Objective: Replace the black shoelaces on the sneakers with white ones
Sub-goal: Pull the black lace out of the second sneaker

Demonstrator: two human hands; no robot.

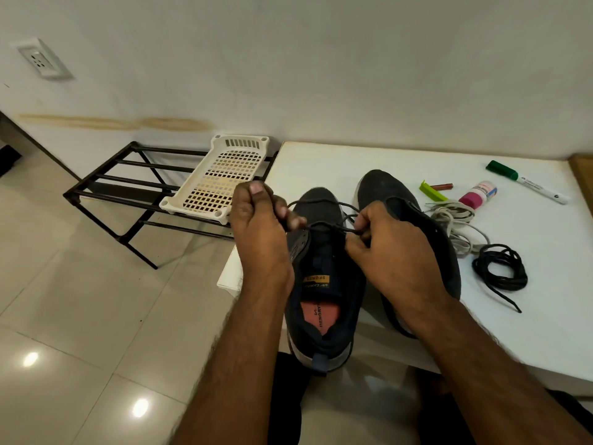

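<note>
Two dark sneakers stand on the white table [385,159]. The left sneaker [324,303] faces away from me, its heel over the table's front edge, and a black lace [324,227] is threaded through it. My left hand [260,226] pinches one strand of that lace above the shoe's left side. Over the right side, my right hand [385,248] pinches the other strand. The right sneaker [385,187] lies partly behind my right hand. A loose white lace [455,220] is heaped to its right, and a loose black lace [500,268] is coiled nearer me.
On the table's far right lie a green-capped marker [526,183], a small pink-capped bottle [478,194], a green clip [431,191] and a small red tube [441,186]. Left of the table a black metal rack [128,187] carries a white plastic basket [218,175] on the tiled floor.
</note>
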